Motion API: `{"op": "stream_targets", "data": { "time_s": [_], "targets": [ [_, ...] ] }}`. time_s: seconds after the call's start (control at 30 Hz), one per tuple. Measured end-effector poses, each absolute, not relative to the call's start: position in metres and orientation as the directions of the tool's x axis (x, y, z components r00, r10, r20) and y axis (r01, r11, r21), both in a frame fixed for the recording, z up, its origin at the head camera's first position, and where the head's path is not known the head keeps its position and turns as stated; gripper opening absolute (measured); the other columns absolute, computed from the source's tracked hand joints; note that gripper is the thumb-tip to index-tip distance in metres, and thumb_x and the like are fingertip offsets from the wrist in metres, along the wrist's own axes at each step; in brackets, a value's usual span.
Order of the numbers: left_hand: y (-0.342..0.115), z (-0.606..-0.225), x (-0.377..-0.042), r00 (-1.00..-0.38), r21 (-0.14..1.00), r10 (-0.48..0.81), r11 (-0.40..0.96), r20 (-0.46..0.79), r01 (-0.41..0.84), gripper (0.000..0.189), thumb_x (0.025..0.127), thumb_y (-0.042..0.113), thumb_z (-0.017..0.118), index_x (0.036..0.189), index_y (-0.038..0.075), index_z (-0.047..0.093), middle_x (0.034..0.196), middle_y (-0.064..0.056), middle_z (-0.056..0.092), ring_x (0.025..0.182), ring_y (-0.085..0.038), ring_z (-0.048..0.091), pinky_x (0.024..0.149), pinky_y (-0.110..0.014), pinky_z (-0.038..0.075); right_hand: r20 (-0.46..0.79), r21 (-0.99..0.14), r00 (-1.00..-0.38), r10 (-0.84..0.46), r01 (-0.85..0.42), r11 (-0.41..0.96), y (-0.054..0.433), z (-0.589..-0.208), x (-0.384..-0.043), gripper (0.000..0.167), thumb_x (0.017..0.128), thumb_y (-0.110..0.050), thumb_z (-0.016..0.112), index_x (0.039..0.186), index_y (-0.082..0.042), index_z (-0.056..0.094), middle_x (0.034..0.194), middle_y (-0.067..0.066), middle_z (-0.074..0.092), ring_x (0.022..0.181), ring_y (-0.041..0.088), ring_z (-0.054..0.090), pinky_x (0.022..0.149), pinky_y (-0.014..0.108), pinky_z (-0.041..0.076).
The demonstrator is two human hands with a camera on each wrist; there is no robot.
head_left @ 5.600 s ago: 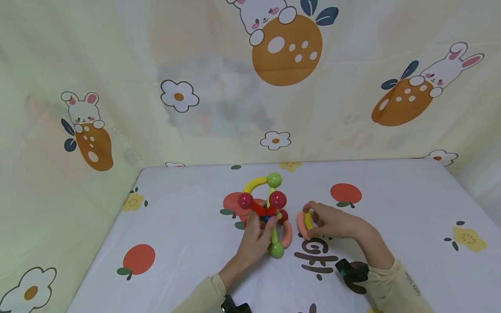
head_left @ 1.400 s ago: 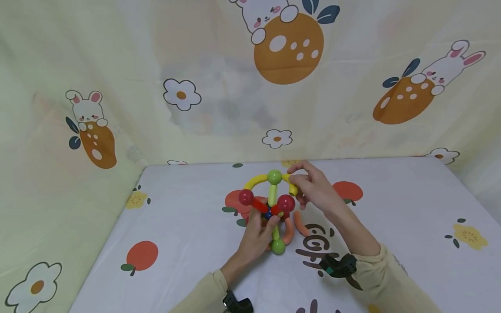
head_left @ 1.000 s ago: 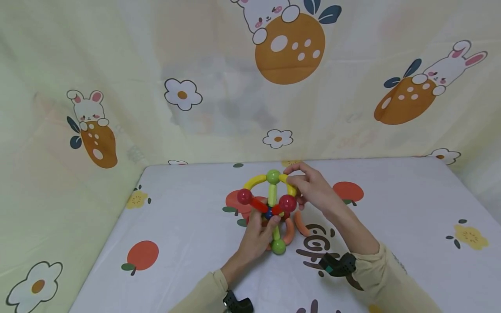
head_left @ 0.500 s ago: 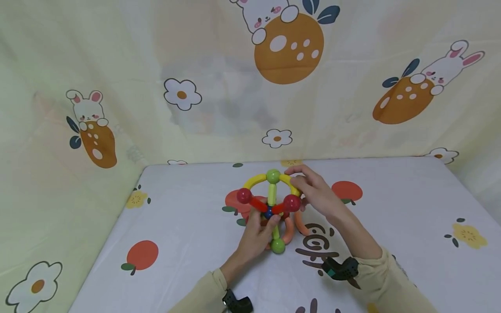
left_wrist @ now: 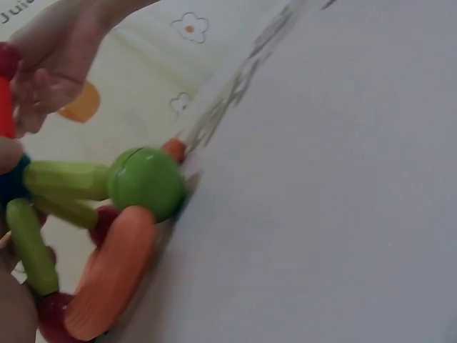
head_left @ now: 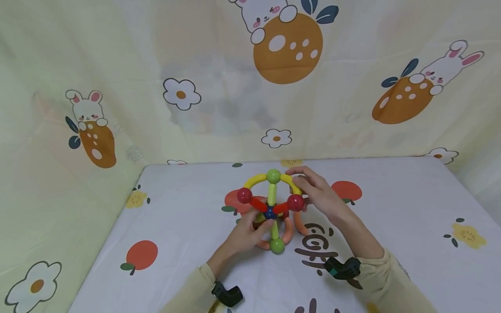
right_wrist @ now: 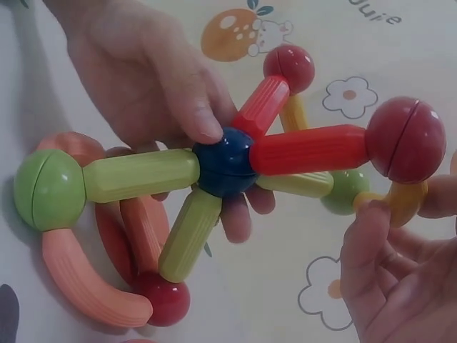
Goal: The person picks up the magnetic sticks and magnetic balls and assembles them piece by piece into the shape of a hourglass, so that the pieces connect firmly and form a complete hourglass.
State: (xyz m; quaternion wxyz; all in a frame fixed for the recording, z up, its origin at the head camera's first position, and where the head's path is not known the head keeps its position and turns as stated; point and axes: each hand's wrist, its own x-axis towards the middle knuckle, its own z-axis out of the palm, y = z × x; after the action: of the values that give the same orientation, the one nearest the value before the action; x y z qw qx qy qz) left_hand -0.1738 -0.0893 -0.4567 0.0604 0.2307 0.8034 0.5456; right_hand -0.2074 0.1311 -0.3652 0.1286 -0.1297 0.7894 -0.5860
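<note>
A model of magnetic balls and sticks stands on the table, with a blue ball [right_wrist: 225, 161] at its hub. My left hand [head_left: 244, 234] grips it there, thumb against the blue ball and fingertips showing underneath in the right wrist view. On the far right side, my right hand [head_left: 322, 195] pinches a curved yellow stick [head_left: 291, 183]. That stick spans from the top green ball [head_left: 273, 176] to the right red ball [head_left: 295, 202], which straight red sticks [right_wrist: 310, 148] tie to the hub. Curved orange sticks [left_wrist: 114, 275] and a green ball [left_wrist: 146, 184] form the base.
A loose curved orange stick [head_left: 299, 224] lies on the table just right of the model. The white printed tablecloth [head_left: 188, 243] ends at a patterned curtain [head_left: 219, 117] behind. Both wrists carry black cameras [head_left: 342, 268].
My right hand has brought the curved yellow stick from beside the loose orange one up to the top green ball. The right red ball has swung right to its end; my left hand has shifted slightly left.
</note>
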Motion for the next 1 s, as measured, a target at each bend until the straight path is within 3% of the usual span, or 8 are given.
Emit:
{"op": "stream_targets", "data": {
  "time_s": [0.17, 0.37, 0.5, 0.73, 1.0],
  "targets": [
    [-0.096, -0.457, -0.177, -0.889, 0.902, 0.44, 0.321, 0.127, 0.288, 0.044, 0.093, 0.028, 0.059, 0.134, 0.028, 0.042, 0.119, 0.007, 0.057, 0.1, -0.012, 0.054, 0.087, -0.027, 0.047, -0.051, -0.96, -0.923, -0.382, -0.059, 0.273, 0.13, -0.367, -0.212, 0.038, 0.1, -0.038, 0.041, 0.133, -0.019, 0.043, 0.098, 0.014, 0.054, 0.08, 0.023, 0.057, 0.063, 0.032, 0.052],
    [-0.093, -0.447, -0.172, -0.914, 0.919, 0.385, 0.301, 0.125, 0.253, 0.046, 0.09, 0.02, 0.063, 0.133, 0.021, 0.046, 0.121, 0.0, 0.058, 0.102, -0.015, 0.056, 0.091, -0.03, 0.048, -0.069, -0.962, -0.915, -0.397, -0.044, 0.27, 0.129, -0.369, -0.218, 0.038, 0.1, -0.039, 0.039, 0.133, -0.021, 0.042, 0.108, 0.015, 0.055, 0.091, 0.025, 0.057, 0.067, 0.031, 0.053],
    [-0.093, -0.434, -0.165, -0.922, 0.927, 0.367, 0.288, 0.123, 0.239, 0.048, 0.089, 0.018, 0.064, 0.134, 0.016, 0.046, 0.123, -0.004, 0.06, 0.106, -0.017, 0.058, 0.096, -0.037, 0.048, -0.077, -0.961, -0.916, -0.393, -0.037, 0.273, 0.131, -0.371, -0.22, 0.04, 0.1, -0.041, 0.038, 0.134, -0.02, 0.041, 0.11, 0.015, 0.054, 0.086, 0.024, 0.059, 0.064, 0.031, 0.053],
    [-0.093, -0.438, -0.164, -0.94, 0.922, 0.305, 0.296, 0.155, 0.248, 0.051, 0.086, 0.019, 0.068, 0.133, 0.017, 0.048, 0.12, -0.004, 0.06, 0.113, -0.02, 0.058, 0.1, -0.043, 0.045, -0.103, -0.955, -0.925, -0.365, -0.01, 0.295, 0.14, -0.377, -0.223, 0.043, 0.1, -0.041, 0.038, 0.135, -0.016, 0.04, 0.11, 0.015, 0.049, 0.077, 0.02, 0.058, 0.061, 0.03, 0.054],
    [-0.092, -0.46, -0.172, -0.938, 0.913, 0.272, 0.285, 0.215, 0.292, 0.051, 0.084, 0.026, 0.07, 0.131, 0.027, 0.049, 0.119, 0.003, 0.061, 0.109, -0.015, 0.06, 0.096, -0.038, 0.049, -0.173, -0.929, -0.921, -0.349, 0.035, 0.369, 0.152, -0.393, -0.227, 0.04, 0.099, -0.034, 0.044, 0.133, -0.012, 0.042, 0.101, 0.017, 0.054, 0.081, 0.035, 0.056, 0.063, 0.03, 0.054]
  ]
}}
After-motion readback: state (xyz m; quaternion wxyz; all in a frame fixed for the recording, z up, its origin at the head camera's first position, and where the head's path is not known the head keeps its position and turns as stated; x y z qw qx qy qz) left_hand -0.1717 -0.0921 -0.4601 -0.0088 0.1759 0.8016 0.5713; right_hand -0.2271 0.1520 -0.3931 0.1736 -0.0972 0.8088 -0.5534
